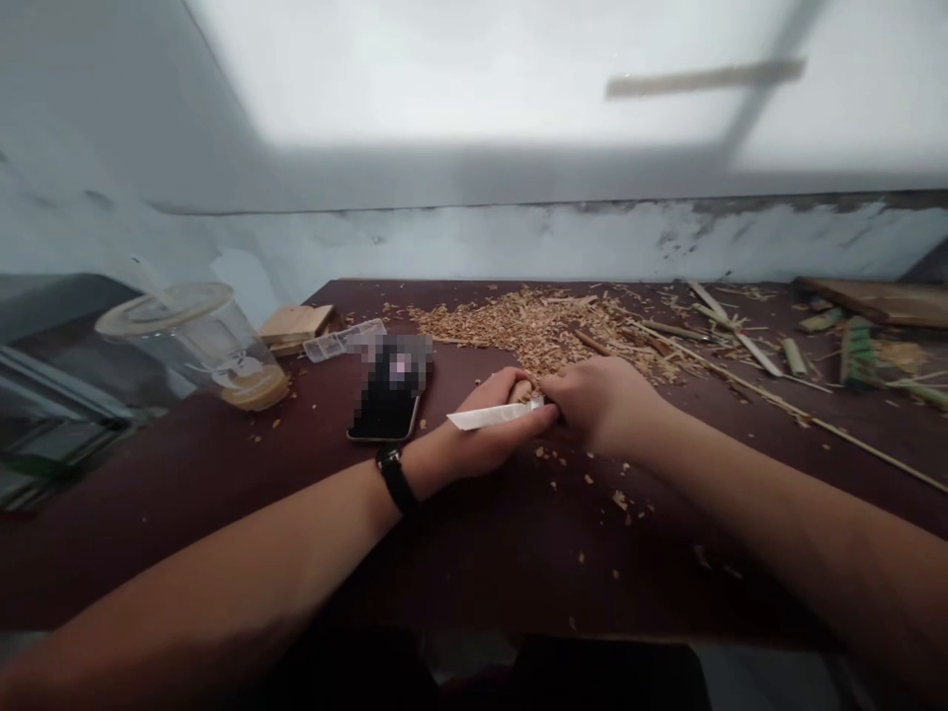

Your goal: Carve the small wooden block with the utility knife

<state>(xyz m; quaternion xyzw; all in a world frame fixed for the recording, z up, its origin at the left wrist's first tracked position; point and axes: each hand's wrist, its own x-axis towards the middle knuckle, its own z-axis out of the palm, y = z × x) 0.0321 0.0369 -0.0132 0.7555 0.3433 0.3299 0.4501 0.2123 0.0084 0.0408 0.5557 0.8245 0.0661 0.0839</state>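
Near the middle of the dark red table, my left hand is wrapped round a white strip, which sticks out to the left over the palm. My right hand is closed and meets the left fingertips at the strip's right end. What its fingers pinch is hidden. A small pale brown piece, perhaps wood or a fingertip, shows between the hands. Just beyond them lies a heap of wood chips, with loose chips scattered below the hands.
On the left stand a plastic cup with a brown drink, wooden blocks, a clear plastic case and a phone. Thin sticks and a wooden board lie on the right. A wall rises behind.
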